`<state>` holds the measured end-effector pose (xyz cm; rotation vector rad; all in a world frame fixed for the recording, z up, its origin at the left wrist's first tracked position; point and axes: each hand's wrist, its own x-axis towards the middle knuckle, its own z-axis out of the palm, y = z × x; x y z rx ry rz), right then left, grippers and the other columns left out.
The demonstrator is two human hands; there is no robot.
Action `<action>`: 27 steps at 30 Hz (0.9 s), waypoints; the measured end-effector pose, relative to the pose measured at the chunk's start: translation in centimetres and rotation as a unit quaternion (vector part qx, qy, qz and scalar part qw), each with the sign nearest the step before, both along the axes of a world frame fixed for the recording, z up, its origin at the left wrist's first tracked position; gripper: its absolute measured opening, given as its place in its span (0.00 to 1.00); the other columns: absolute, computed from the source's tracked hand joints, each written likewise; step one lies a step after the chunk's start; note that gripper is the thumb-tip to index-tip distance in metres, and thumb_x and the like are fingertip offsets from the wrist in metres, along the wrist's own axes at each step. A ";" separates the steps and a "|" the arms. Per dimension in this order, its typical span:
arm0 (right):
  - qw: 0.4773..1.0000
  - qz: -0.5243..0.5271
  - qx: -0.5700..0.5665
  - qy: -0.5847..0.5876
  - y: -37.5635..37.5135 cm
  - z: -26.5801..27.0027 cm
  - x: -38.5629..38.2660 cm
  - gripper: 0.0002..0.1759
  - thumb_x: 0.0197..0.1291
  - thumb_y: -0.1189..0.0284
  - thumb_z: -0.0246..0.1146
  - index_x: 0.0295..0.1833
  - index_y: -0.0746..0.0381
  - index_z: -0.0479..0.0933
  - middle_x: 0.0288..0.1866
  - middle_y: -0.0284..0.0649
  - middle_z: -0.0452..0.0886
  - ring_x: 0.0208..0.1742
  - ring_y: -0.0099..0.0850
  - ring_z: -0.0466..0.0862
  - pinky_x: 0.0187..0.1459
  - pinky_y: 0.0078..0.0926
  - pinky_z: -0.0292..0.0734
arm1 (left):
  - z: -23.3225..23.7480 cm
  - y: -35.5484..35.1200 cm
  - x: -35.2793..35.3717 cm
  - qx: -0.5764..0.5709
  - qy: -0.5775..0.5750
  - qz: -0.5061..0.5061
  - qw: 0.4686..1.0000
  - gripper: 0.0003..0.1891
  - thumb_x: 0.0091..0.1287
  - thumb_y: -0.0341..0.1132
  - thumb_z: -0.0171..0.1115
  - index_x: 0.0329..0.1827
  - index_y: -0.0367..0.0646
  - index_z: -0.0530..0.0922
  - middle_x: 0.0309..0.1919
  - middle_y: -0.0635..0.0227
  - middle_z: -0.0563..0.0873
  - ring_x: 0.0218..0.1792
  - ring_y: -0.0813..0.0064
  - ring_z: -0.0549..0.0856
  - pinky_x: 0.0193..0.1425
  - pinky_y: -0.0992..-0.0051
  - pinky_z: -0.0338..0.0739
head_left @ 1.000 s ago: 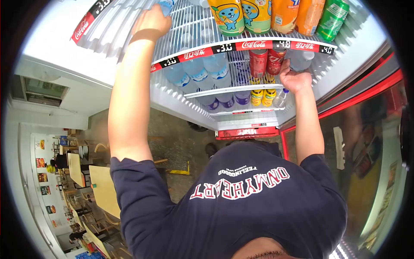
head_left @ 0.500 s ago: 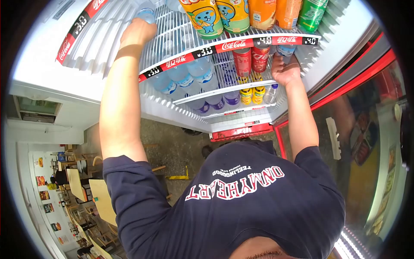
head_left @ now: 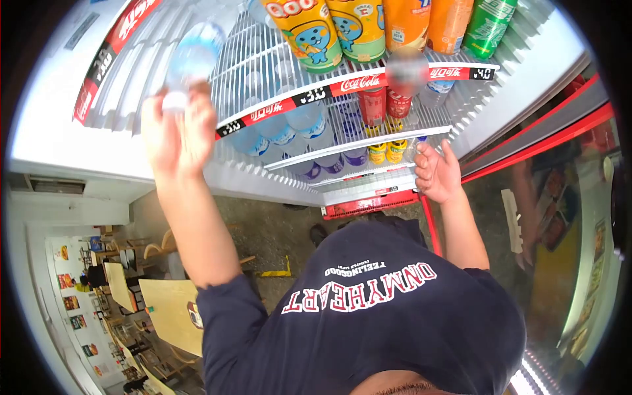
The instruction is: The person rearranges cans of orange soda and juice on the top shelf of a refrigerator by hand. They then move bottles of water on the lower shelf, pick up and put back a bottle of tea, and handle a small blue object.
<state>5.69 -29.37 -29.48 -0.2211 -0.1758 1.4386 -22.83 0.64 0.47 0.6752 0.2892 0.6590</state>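
My left hand (head_left: 178, 141), blurred by motion, is closed round the capped end of a clear water bottle (head_left: 199, 51) with a pale blue label. The bottle tilts in front of the fridge's left inner wall, its white cap towards me. My right hand (head_left: 437, 172) holds nothing; its fingers curl loosely, with the thumb apart. It is just below the right end of a wire shelf (head_left: 368, 146). A water bottle (head_left: 440, 91) stands on that shelf above the hand, beside red cans (head_left: 373, 105). More blue-labelled bottles (head_left: 306, 122) fill the left of the shelf.
Orange drink bottles (head_left: 309, 39) and a green bottle (head_left: 490, 26) stand on the upper shelf, behind a red price strip (head_left: 359, 84), part of it smeared. Small yellow bottles (head_left: 396, 150) sit lower. The glass door (head_left: 553, 217) is open at right. Tables (head_left: 172, 316) stand at left.
My left hand has come back from the upper shelf, down and left, bringing the bottle. My right hand has dropped away from the bottle at the right end of the shelf.
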 end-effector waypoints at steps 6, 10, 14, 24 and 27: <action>0.985 0.062 0.104 -0.119 0.4 3.5 -2.3 0.41 0.73 0.43 0.53 0.73 0.68 0.63 0.51 0.47 0.82 0.46 0.37 0.88 0.46 0.33 0.88 | -5.5 -11.8 -3.4 0.175 -0.062 0.058 0.981 0.29 0.76 0.45 0.47 0.74 0.38 0.58 0.40 0.61 0.73 0.26 0.75 0.73 0.27 0.73 0.72; 0.956 0.118 0.123 -0.238 1.3 6.4 -4.2 0.48 0.69 0.45 0.62 0.79 0.68 0.55 0.64 0.51 0.77 0.59 0.39 0.85 0.58 0.37 0.84 | -10.8 -15.9 -3.8 0.257 0.050 0.065 0.963 0.43 0.64 0.47 0.67 0.76 0.42 0.51 0.38 0.57 0.77 0.25 0.69 0.80 0.25 0.71 0.78; 0.913 -0.040 0.129 -0.385 2.0 10.6 -8.4 0.55 0.63 0.44 0.69 0.81 0.67 0.51 0.74 0.50 0.69 0.72 0.40 0.75 0.70 0.41 0.72 | -13.2 -17.0 -2.6 0.274 0.080 -0.054 0.957 0.55 0.61 0.41 0.66 0.83 0.38 0.36 0.57 0.47 0.77 0.29 0.71 0.81 0.27 0.72 0.79; 0.963 -0.217 -0.144 -0.069 1.3 5.2 -8.4 0.41 0.73 0.36 0.44 0.67 0.64 0.71 0.55 0.50 0.84 0.50 0.42 0.87 0.53 0.40 0.84 | -15.5 -16.5 2.3 0.456 0.204 -0.336 0.799 0.46 0.67 0.30 0.64 0.86 0.40 0.47 0.60 0.56 0.81 0.38 0.78 0.81 0.51 0.75 0.79; 0.981 -0.184 -0.052 -0.005 0.8 5.0 -3.5 0.38 0.74 0.38 0.46 0.63 0.63 0.74 0.54 0.46 0.84 0.52 0.40 0.87 0.57 0.39 0.82 | -15.4 -16.7 2.7 0.460 0.188 -0.347 0.795 0.46 0.67 0.32 0.66 0.86 0.43 0.50 0.57 0.53 0.83 0.36 0.78 0.81 0.50 0.75 0.79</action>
